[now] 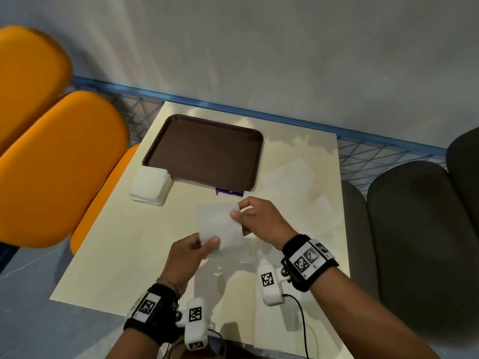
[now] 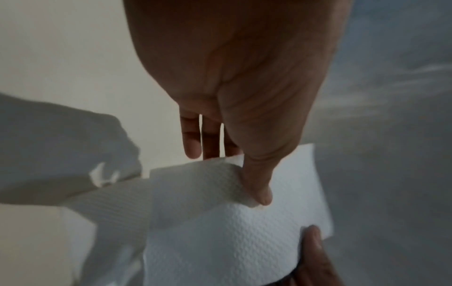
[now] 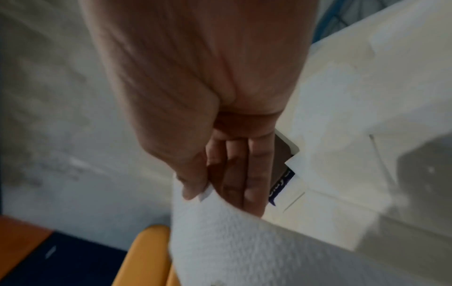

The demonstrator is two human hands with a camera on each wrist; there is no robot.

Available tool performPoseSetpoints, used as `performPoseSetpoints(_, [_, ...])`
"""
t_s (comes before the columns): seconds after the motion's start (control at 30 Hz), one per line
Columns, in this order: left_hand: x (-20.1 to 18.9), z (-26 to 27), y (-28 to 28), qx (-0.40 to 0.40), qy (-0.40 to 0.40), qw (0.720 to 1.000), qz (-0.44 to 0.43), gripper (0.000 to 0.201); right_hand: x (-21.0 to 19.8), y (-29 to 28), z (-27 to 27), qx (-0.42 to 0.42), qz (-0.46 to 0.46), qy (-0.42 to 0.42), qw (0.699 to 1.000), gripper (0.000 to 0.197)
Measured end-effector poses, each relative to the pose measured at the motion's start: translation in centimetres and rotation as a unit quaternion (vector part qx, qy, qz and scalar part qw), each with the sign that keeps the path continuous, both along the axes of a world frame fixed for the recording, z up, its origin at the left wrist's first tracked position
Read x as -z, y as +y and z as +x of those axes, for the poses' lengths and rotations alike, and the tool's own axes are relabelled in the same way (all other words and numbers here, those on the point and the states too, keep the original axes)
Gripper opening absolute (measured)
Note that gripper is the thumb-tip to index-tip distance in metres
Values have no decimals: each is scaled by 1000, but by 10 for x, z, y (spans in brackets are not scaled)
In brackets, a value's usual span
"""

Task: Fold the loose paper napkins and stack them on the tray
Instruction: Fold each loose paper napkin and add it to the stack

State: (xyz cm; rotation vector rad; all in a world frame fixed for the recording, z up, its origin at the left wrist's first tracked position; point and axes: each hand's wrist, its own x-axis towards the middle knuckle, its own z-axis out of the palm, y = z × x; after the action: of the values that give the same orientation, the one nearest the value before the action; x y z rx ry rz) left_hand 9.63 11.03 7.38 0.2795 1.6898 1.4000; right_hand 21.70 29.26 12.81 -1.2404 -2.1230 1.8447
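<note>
A white paper napkin (image 1: 219,225) hangs in the air above the cream table (image 1: 134,244), held between both hands. My left hand (image 1: 204,244) pinches its near lower corner, thumb on top. My right hand (image 1: 237,212) pinches its far right edge between thumb and fingers. In the left wrist view the embossed napkin (image 2: 220,241) curls under the left hand's thumb (image 2: 257,185). In the right wrist view the right hand's thumb (image 3: 193,185) clamps the napkin (image 3: 232,241) corner. The brown tray (image 1: 204,151) lies bare at the table's far side.
A stack of white napkins (image 1: 150,186) sits at the tray's near left corner. Loose napkins (image 1: 295,187) lie spread on the table's right side. A purple packet (image 1: 229,193) peeks from under the tray. Orange chairs (image 1: 59,161) stand left, grey ones (image 1: 414,229) right.
</note>
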Motion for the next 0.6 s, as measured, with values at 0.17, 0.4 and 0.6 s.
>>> performPoseSetpoints(0.17, [-37,-3,6,-37,-34,998,44,15,-29,2,20,-5,-104,61,993,49])
performPoseSetpoints(0.4, [-59,-3,7,-35,-10,998,42,26,-44,-15,35,6,-23,70,997,36])
performPoseSetpoints(0.6, [-70,-1,-1,-41,10,997,61,43,-43,-20,41,1,33,84,996,24])
